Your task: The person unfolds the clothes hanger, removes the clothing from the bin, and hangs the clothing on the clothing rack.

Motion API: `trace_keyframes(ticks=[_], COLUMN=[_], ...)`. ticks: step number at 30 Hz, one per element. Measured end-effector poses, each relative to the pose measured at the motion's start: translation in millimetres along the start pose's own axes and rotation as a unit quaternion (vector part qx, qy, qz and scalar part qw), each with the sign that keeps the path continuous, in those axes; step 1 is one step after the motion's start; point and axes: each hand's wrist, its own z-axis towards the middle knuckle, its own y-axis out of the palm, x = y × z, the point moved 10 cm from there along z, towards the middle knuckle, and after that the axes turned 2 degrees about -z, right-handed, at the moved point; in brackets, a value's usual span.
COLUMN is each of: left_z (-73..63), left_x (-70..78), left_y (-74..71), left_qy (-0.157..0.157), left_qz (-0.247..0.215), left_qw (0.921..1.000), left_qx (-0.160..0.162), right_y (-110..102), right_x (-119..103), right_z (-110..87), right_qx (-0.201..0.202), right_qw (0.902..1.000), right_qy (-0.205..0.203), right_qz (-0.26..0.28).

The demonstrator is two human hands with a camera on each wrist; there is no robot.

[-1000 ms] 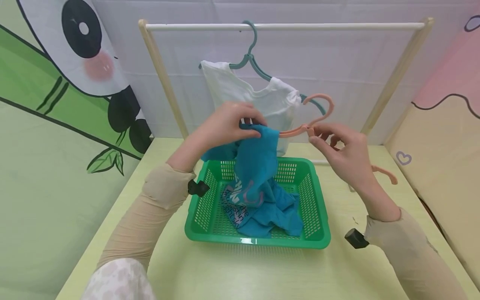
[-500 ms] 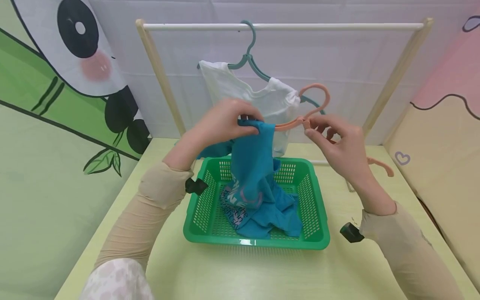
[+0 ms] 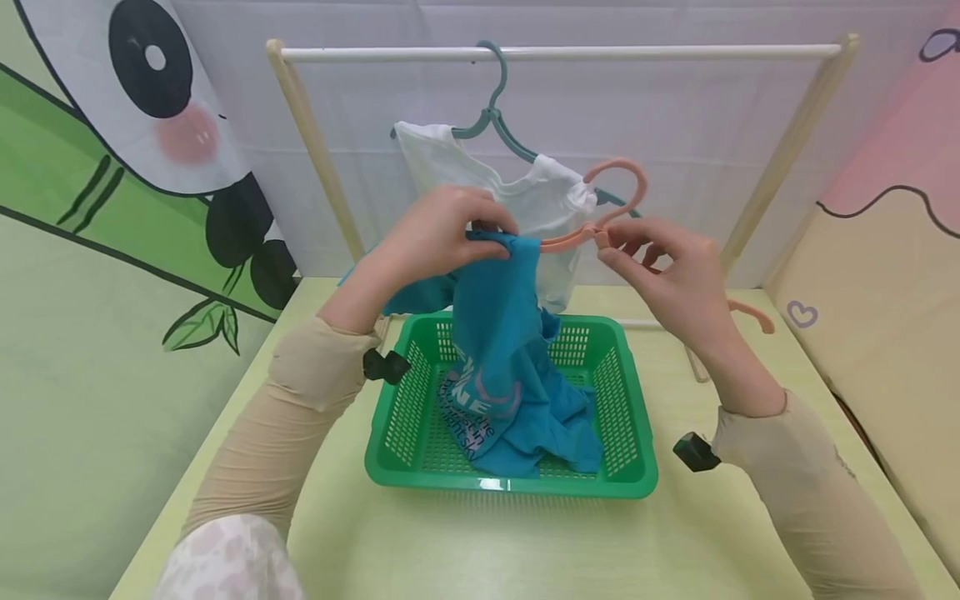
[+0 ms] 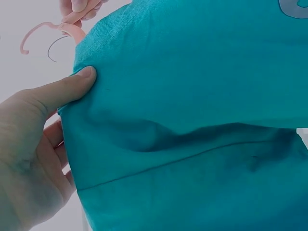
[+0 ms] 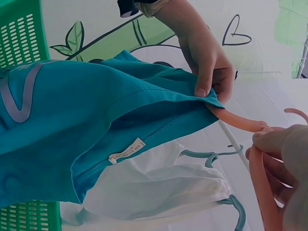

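Observation:
My left hand (image 3: pixel 456 229) pinches the shoulder of a blue T-shirt (image 3: pixel 495 300) between thumb and fingers. One arm of an orange hanger (image 3: pixel 562 243) runs into that shoulder. With thumb and fingertips, my right hand (image 3: pixel 667 275) grips the hanger just below its hook; in the right wrist view the hanger's other arm (image 5: pixel 263 190) sticks out bare past that hand. The shirt's neck opening, with a white label (image 5: pixel 127 150), gapes in the same view. Its lower part lies bunched in a green basket (image 3: pixel 378 433). The covered hanger tip is hidden in the cloth.
Behind the hands a rack with a white rail (image 3: pixel 660 53) and wooden posts stands on the pale yellow table (image 3: pixel 480 546). From the rail hangs a green hanger (image 3: pixel 498 83) bearing a white top (image 3: pixel 450 162). Printed cloth walls (image 3: pixel 90 350) close in both sides.
Both hands have shifted slightly up and to the left in the head view, carrying the hanger and the shirt's shoulder with them. The grips look the same.

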Motion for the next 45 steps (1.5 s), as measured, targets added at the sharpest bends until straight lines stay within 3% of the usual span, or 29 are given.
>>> trace_keyframes(ticks=[23,34,37,42,45], left_z=[-0.7,-0.5,-0.9,-1.7,-2.7], left_x=[-4.5,-6.2,-7.9,-11.8,-14.5], left_y=[-1.1,0.2,-0.9,-4.4,-5.5], left_qy=[-0.013,-0.013,-0.016,-0.017,-0.021], left_qz=[-0.02,-0.022,-0.021,-0.024,-0.024], left_qw=[0.9997,0.9997,0.9996,0.9993,0.9992], left_qx=[0.0,0.002,0.008,0.023,0.025], right_y=[2.6,5.4,1.0,-13.8,-14.3], right_x=[-2.1,0.6,1.2,-9.6,-18.8], right_z=[2.9,3.3,1.0,-6.4,-12.1], right_qx=[0.019,0.002,0.021,0.078,0.076], right_qw=[0.9998,1.0,0.9996,0.9951,0.9917], right_qy=[-0.007,0.003,0.01,-0.046,-0.093], right_qz=[0.002,0.006,0.015,0.041,0.046])
